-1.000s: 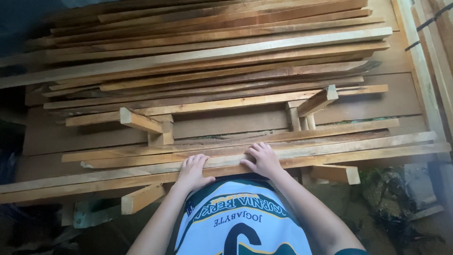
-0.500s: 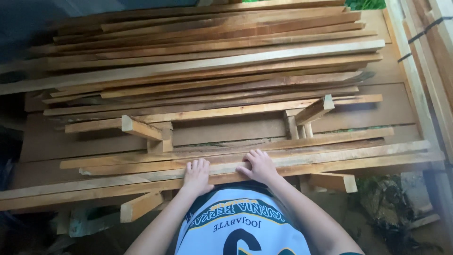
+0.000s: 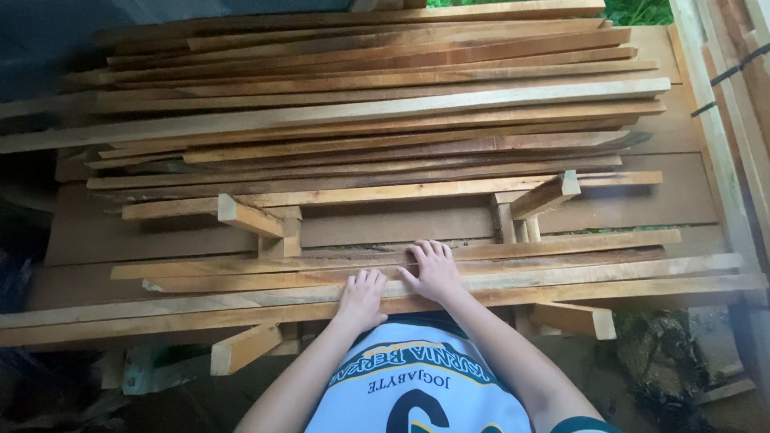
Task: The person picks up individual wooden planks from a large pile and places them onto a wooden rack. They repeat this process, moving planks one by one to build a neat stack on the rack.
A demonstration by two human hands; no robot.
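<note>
Right now, by label:

Near slats: several long thin wooden slats [image 3: 561,277] lie flat and side by side along the near edge of the stack, running left to right; both hands rest on them.
Left hand: the left hand [image 3: 361,295] lies palm down with its fingers spread flat on the near slats, slightly nearer the body than the right hand; it is not curled around anything.
Right hand: the right hand [image 3: 433,269] also lies flat and unclenched, fingers extended, touching the slats just beyond and beside the left hand.
Shirt: a white shirt [image 3: 417,393] with green trim and dark print fills the bottom middle, directly below the near slats.
Cross blocks: short wooden blocks stand behind the near slats, one set to the left [image 3: 257,220] and one tilted set to the right [image 3: 545,196]; more block ends [image 3: 241,349] jut out beneath the near slats.
Rear pile: a larger pile of long boards [image 3: 385,104], pale to reddish brown, is stacked beyond the cross blocks, roughly parallel to the near slats.
Base board: a wide dark panel [image 3: 385,228] shows between the near slats and the rear pile.
Right side: upright pale timber [image 3: 722,136] borders the stack right of the near slats.
</note>
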